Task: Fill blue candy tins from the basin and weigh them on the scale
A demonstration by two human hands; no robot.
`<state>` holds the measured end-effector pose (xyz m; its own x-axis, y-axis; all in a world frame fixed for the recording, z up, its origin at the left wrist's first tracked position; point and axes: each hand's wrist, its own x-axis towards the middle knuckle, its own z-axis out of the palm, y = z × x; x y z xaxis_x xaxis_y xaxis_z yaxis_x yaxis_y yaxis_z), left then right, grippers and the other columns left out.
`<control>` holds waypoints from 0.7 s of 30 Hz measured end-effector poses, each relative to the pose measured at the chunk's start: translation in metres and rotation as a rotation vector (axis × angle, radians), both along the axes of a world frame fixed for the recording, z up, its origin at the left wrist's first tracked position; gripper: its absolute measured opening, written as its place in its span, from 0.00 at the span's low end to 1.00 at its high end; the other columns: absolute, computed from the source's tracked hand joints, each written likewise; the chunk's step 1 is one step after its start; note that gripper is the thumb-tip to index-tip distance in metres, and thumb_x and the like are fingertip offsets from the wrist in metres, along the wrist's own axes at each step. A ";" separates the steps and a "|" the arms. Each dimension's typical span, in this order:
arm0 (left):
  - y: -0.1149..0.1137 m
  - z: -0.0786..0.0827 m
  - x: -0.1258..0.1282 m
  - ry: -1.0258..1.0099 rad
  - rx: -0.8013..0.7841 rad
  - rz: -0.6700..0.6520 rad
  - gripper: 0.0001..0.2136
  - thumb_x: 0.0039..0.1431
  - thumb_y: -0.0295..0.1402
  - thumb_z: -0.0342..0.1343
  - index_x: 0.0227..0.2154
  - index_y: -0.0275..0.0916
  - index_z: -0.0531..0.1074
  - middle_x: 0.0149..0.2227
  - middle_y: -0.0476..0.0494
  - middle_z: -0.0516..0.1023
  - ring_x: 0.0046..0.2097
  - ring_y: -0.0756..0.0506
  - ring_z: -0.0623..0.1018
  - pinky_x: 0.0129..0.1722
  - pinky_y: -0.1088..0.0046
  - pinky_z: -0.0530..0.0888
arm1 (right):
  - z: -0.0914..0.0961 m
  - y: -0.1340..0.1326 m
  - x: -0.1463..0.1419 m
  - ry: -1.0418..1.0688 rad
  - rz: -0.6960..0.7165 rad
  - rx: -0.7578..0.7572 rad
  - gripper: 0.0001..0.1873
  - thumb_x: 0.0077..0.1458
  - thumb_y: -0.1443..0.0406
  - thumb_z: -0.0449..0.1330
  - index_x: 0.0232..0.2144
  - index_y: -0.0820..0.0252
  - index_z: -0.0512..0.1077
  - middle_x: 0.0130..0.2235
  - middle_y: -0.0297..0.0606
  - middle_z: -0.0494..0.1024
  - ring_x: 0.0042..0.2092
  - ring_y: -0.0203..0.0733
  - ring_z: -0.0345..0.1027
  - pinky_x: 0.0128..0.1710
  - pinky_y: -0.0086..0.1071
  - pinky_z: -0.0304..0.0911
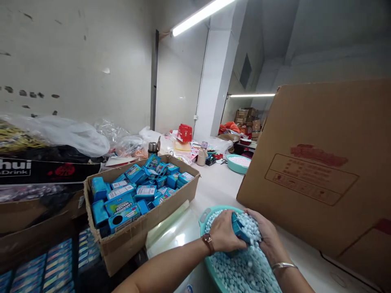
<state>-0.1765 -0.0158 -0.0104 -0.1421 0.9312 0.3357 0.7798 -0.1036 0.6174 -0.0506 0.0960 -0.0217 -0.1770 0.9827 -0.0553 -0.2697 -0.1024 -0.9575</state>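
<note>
blue box (240, 230) clasped in left hand (224, 235) grip, right hand (266, 239) cupped open against it, over pellet-filled basin (203, 220)

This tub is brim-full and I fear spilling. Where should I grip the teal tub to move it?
Grip the teal tub by the slotted handle in its far-left rim, coming from the left, probably with a second hold on the opposite rim: the tablets are heaped to the edge. The left hand holds a blue pack there.

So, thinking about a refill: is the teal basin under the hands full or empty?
Full: pale pellets heap to the rim of the teal basin, around the left hand, right hand and small blue box between them.
</note>
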 end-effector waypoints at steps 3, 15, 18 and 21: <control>0.002 0.001 -0.003 -0.036 0.019 -0.009 0.33 0.35 0.44 0.64 0.46 0.38 0.63 0.45 0.41 0.71 0.45 0.39 0.73 0.45 0.64 0.72 | 0.006 -0.003 -0.004 0.044 0.035 -0.133 0.16 0.29 0.63 0.71 0.25 0.64 0.77 0.28 0.38 0.79 0.28 0.43 0.72 0.30 0.33 0.68; 0.006 0.001 -0.007 -0.008 -0.009 -0.062 0.31 0.37 0.35 0.62 0.48 0.39 0.62 0.47 0.39 0.70 0.49 0.37 0.71 0.50 0.63 0.68 | 0.004 -0.025 -0.022 -0.018 -0.015 0.070 0.14 0.34 0.58 0.69 0.24 0.62 0.77 0.27 0.38 0.79 0.32 0.44 0.71 0.35 0.33 0.64; 0.007 0.003 -0.006 0.010 -0.025 -0.064 0.30 0.37 0.35 0.62 0.47 0.40 0.62 0.48 0.40 0.71 0.50 0.38 0.70 0.51 0.64 0.67 | 0.004 -0.027 -0.023 -0.051 -0.015 0.118 0.14 0.37 0.57 0.67 0.24 0.62 0.77 0.28 0.38 0.79 0.33 0.44 0.71 0.36 0.33 0.64; 0.011 0.005 -0.007 0.027 -0.059 -0.066 0.30 0.36 0.36 0.62 0.47 0.39 0.62 0.47 0.40 0.71 0.49 0.38 0.71 0.49 0.65 0.68 | 0.002 -0.029 -0.024 -0.091 -0.035 0.149 0.14 0.38 0.57 0.66 0.24 0.62 0.77 0.28 0.38 0.79 0.33 0.43 0.70 0.35 0.33 0.63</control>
<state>-0.1830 -0.0052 -0.0051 -0.0712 0.9566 0.2826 0.7889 -0.1194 0.6028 -0.0743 0.0666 -0.0195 -0.1438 0.9866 0.0771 -0.1825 0.0502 -0.9819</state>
